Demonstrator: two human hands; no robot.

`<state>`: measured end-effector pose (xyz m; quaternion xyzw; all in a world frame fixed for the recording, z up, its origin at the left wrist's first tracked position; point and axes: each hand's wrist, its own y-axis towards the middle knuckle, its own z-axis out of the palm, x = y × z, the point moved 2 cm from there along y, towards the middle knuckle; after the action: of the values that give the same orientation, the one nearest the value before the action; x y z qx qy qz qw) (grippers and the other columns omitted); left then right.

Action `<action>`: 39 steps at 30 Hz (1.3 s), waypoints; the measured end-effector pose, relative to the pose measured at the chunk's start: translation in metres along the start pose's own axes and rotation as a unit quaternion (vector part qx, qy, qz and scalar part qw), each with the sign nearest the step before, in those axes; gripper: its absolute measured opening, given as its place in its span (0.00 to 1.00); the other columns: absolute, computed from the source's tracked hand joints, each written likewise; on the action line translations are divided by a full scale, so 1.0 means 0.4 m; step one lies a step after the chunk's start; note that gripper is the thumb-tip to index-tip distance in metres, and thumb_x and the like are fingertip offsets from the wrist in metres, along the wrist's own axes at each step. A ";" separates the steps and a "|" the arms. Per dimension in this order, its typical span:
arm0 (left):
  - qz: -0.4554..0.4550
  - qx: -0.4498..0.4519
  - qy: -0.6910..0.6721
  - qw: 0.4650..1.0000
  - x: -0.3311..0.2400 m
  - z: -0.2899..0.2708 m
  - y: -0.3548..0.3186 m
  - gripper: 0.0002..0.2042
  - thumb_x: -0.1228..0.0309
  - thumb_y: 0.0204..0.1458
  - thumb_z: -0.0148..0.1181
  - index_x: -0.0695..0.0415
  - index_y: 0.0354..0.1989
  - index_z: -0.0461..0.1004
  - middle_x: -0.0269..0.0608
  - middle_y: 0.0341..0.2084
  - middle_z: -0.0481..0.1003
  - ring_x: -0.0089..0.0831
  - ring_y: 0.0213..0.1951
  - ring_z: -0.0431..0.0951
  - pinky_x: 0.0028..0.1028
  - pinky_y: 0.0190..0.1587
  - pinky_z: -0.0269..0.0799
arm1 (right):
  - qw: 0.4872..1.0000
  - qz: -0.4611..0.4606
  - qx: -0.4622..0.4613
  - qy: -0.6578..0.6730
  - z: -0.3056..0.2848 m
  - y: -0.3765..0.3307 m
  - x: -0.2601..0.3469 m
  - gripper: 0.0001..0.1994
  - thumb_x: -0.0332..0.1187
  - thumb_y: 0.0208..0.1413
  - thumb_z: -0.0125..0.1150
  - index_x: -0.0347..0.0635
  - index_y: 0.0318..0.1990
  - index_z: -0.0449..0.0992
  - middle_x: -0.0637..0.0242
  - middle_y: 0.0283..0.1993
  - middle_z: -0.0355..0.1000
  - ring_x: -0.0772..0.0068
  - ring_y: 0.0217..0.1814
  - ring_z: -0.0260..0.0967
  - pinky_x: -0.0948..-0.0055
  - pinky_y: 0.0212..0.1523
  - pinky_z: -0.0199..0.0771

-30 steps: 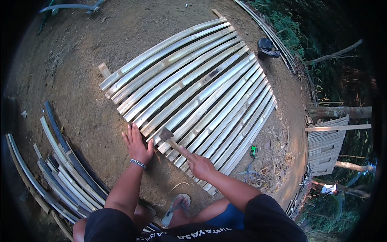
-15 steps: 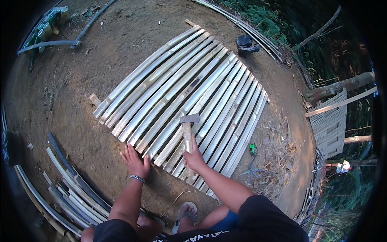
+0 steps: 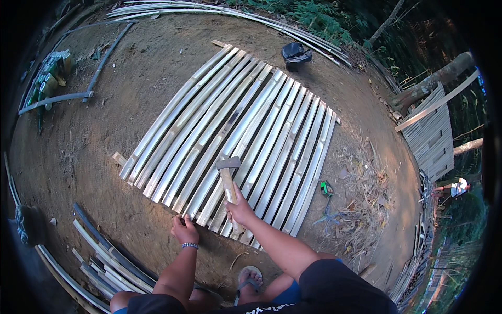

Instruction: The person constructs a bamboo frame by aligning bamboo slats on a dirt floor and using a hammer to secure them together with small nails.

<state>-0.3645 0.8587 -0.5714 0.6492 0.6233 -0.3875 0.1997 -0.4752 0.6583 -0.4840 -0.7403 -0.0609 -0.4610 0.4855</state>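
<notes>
At the near edge of the slat panel (image 3: 238, 135), laid on soil (image 3: 104, 152), the left hand (image 3: 184, 231) is loosely curled; whether it grips a slat cannot be told. The right hand (image 3: 241, 210) is closed around an axe (image 3: 227, 180), its head over the panel. Outward, on 2 sides, lie a green tape measure (image 3: 326, 188) (right) and a black bag (image 3: 296, 55) (far).

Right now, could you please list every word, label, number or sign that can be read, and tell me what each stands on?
Dark shirt: pale letters, cut off at the picture's lower edge; I leave printed wording uncopied.
Green tape measure: any markings are too small to read.
Hatchet: none visible.
</notes>
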 end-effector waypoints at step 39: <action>0.005 0.088 -0.146 0.985 0.031 -0.007 0.041 0.13 0.66 0.62 0.63 0.60 0.28 0.72 0.33 0.21 0.74 0.19 0.24 0.69 0.25 0.29 0.67 | 0.965 -0.005 -0.111 0.239 0.125 0.036 0.047 0.44 0.25 0.63 0.55 0.61 0.78 0.33 0.66 0.27 0.68 0.74 0.19 0.65 0.69 0.19 0.70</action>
<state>-0.3489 0.8665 -0.5826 0.6038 0.5479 -0.5302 0.2324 -0.4258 0.6830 -0.4848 -0.6573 0.1051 -0.6309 0.3986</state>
